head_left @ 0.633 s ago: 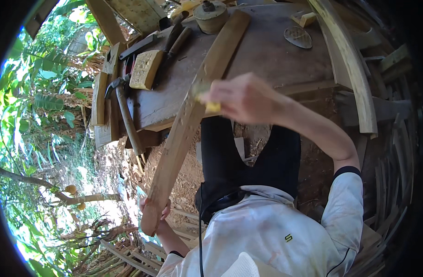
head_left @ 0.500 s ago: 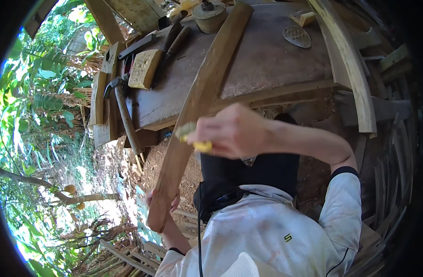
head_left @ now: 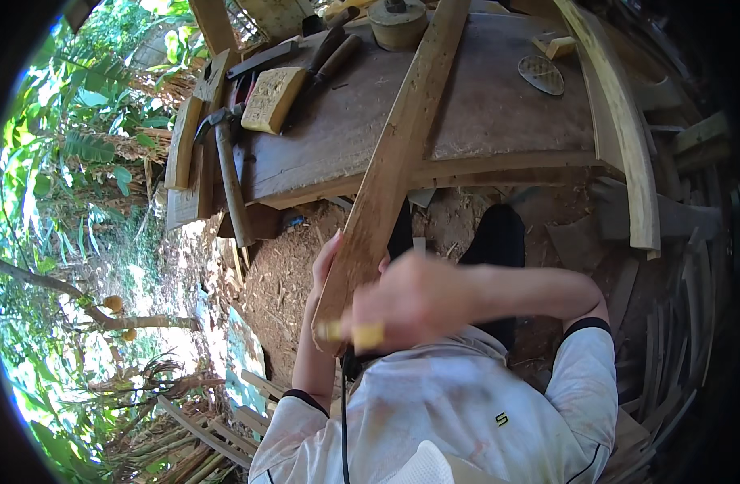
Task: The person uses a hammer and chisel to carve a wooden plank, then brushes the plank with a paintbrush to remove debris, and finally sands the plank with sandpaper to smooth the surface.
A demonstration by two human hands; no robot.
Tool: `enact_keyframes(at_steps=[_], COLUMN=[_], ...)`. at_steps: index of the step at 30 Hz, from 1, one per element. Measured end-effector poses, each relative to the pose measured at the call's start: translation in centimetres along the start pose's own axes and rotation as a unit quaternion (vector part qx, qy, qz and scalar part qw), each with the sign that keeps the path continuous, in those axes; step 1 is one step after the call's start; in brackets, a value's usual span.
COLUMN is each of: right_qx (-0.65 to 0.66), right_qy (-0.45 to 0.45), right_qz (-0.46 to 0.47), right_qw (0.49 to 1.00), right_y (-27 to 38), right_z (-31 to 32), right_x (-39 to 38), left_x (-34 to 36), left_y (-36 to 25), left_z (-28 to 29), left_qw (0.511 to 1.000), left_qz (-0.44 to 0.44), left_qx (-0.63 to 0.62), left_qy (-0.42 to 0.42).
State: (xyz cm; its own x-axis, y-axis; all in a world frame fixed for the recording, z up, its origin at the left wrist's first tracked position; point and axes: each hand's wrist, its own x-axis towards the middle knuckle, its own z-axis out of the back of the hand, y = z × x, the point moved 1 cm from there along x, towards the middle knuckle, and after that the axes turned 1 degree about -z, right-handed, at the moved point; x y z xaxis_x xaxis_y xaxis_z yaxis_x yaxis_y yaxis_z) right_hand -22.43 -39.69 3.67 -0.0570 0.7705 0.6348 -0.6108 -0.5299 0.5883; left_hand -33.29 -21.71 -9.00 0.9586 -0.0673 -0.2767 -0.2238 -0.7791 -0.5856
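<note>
A long, pitted wooden plank [head_left: 390, 165] runs diagonally from the bench's far side down toward my body. My left hand [head_left: 326, 262] grips it from underneath near the lower end, fingers round both edges. My right hand [head_left: 410, 294], blurred by motion, is closed on a small yellow object [head_left: 368, 335] at the plank's lower tip; I cannot make out exactly what it is.
The wooden bench [head_left: 507, 121] holds a hammer [head_left: 229, 161], wood-handled tools [head_left: 334, 60], a pale block [head_left: 271, 97], a round wooden piece [head_left: 394, 28] and an oval metal plate [head_left: 539, 74]. A curved timber [head_left: 628, 149] crosses its right end. Foliage [head_left: 87, 145] stands at left.
My right hand has swept down along the plank to its lower end with the yellow object. The plank sits further right in view, and my left hand has moved higher on it.
</note>
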Motion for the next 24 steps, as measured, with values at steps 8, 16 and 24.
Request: enact_keyframes(at_steps=[8, 16, 24], right_qx=[-0.354, -0.092, -0.553], right_qy=[-0.259, -0.202, -0.176], right_qz=[-0.136, -0.142, -0.184], right_qw=[0.888, 0.965, 0.793], right_y=[-7.7, -3.4, -6.1], right_z=[7.2, 6.3, 11.5], right_x=[-3.4, -1.5, -3.1], left_x=[-1.3, -4.5, -4.6], left_y=[-0.3, -1.6, -2.8], left_z=[-0.2, -3.7, -3.8], left_qw=[0.996, 0.963, 0.874], left_qz=[-0.025, -0.028, -0.038], left_qx=[-0.080, 0.234, 0.467], left_qy=[0.023, -0.131, -0.130])
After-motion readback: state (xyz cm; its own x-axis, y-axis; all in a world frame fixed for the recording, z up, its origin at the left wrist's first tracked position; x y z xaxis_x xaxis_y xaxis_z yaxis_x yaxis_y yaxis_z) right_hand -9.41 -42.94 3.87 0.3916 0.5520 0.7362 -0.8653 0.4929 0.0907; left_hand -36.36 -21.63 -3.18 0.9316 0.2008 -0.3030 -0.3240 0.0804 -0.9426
